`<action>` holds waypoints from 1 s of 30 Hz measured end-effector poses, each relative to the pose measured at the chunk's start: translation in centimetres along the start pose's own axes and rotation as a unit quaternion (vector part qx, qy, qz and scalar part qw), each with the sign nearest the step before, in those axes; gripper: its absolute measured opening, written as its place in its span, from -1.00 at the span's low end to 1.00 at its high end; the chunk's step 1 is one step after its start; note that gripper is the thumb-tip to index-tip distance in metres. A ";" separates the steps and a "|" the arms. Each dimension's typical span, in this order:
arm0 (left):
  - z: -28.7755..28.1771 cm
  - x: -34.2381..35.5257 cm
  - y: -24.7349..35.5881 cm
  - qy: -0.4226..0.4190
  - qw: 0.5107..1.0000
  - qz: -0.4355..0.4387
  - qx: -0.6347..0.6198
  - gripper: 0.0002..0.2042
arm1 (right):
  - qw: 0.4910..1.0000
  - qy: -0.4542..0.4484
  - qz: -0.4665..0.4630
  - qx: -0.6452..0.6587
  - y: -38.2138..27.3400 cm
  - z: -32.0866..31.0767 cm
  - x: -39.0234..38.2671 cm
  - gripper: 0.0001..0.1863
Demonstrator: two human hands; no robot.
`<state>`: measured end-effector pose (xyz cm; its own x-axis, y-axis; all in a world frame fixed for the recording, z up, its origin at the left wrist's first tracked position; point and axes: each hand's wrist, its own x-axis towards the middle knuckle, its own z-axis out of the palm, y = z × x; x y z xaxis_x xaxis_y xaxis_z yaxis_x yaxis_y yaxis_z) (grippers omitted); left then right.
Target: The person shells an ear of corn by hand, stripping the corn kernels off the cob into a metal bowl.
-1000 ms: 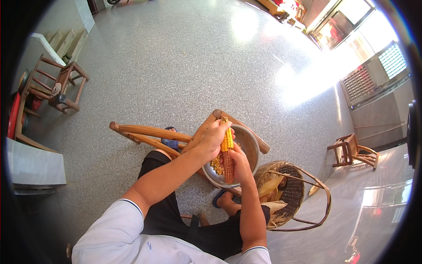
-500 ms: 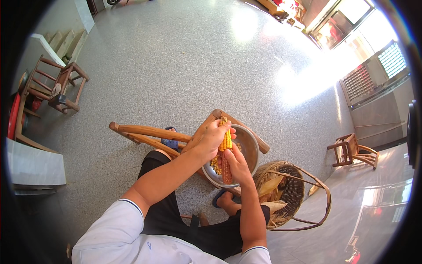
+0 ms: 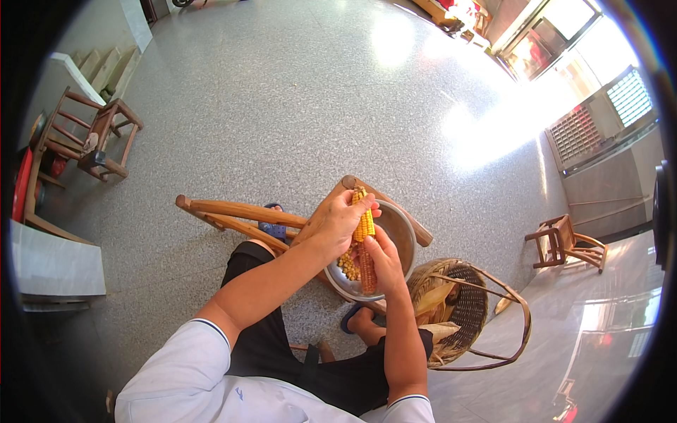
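Note:
My left hand (image 3: 345, 220) grips the upper part of a corn cob (image 3: 363, 224), which has yellow kernels at the top and a bare reddish-brown lower end. My right hand (image 3: 384, 261) is wrapped round the lower part, thumb resting against it near the kernels. The cob is held over a steel bowl (image 3: 403, 229) with loose kernels (image 3: 347, 265) in it, set on a wooden frame (image 3: 243, 209). To the right of my right hand is a woven basket (image 3: 474, 310) holding pale husks (image 3: 430, 296).
My legs and slippered feet are beneath the bowl. A wooden chair (image 3: 106, 137) and steps (image 3: 106, 70) are at the left. A small wooden chair (image 3: 564, 240) stands at the right, with a barred window (image 3: 627, 95) and bright opening beyond. Tiled floor (image 3: 296, 106) spreads ahead.
The fingers and thumb of my right hand have shifted slightly on the cob; my left hand keeps its hold at the top. The surroundings look the same.

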<state>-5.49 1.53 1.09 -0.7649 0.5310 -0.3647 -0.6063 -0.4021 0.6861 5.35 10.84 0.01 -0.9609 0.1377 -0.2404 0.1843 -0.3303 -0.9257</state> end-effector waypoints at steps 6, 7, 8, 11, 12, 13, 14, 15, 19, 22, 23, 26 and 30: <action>0.0 0.0 -0.4 0.005 1.000 0.004 0.013 -0.79 | 0.998 0.003 -0.015 -0.061 0.6 -0.3 0.4 -0.60; -0.1 0.0 -0.5 0.006 1.000 0.003 0.012 -0.79 | 0.998 0.003 -0.008 -0.057 0.5 -0.3 0.3 -0.60; -0.1 0.1 -0.5 0.006 1.000 0.003 0.012 -0.79 | 0.998 0.003 -0.008 -0.057 0.5 -0.4 0.3 -0.60; -0.2 0.1 -0.6 0.005 1.000 0.001 0.007 -0.79 | 1.000 0.001 0.003 -0.022 0.3 -0.6 0.2 -0.60; -0.2 0.2 -0.6 0.007 1.000 -0.003 0.005 -0.79 | 1.000 0.001 0.006 -0.021 0.5 -0.8 0.3 -0.59; -0.1 0.2 -0.6 0.010 1.000 -0.007 0.003 -0.79 | 1.000 0.001 0.009 -0.020 0.6 -1.0 0.2 -0.58; -0.2 0.2 -0.5 0.010 1.000 -0.007 0.003 -0.79 | 1.000 0.001 0.009 -0.020 0.6 -1.0 0.2 -0.58; -0.2 0.1 -0.4 0.009 1.000 -0.009 0.000 -0.79 | 1.000 -0.003 0.015 -0.026 0.5 -1.1 0.1 -0.58; -0.2 0.3 -0.2 0.031 0.999 -0.021 -0.029 -0.81 | 0.999 0.008 0.037 0.019 -0.2 -0.3 0.0 -0.57; -0.5 0.4 0.0 -0.004 0.997 -0.029 -0.076 -0.83 | 0.996 -0.002 0.043 0.075 -0.5 -0.6 0.1 -0.54; -0.5 0.4 -0.1 -0.004 0.997 -0.028 -0.077 -0.83 | 0.996 -0.003 0.043 0.075 -0.5 -0.6 0.2 -0.54; -0.4 0.5 -0.2 0.007 0.998 -0.023 -0.051 -0.84 | 0.993 -0.015 0.041 0.113 -0.5 -0.4 0.3 -0.53; -0.4 0.4 -0.2 0.008 1.000 -0.023 -0.002 -0.82 | 1.000 0.002 -0.002 -0.004 0.0 -0.2 0.1 -0.59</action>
<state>-5.72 1.55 0.53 -0.7402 0.5360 -0.4060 -0.6411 -0.3804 0.6666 5.28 11.01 -0.06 -0.9608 0.1421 -0.2381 0.1826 -0.3222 -0.9289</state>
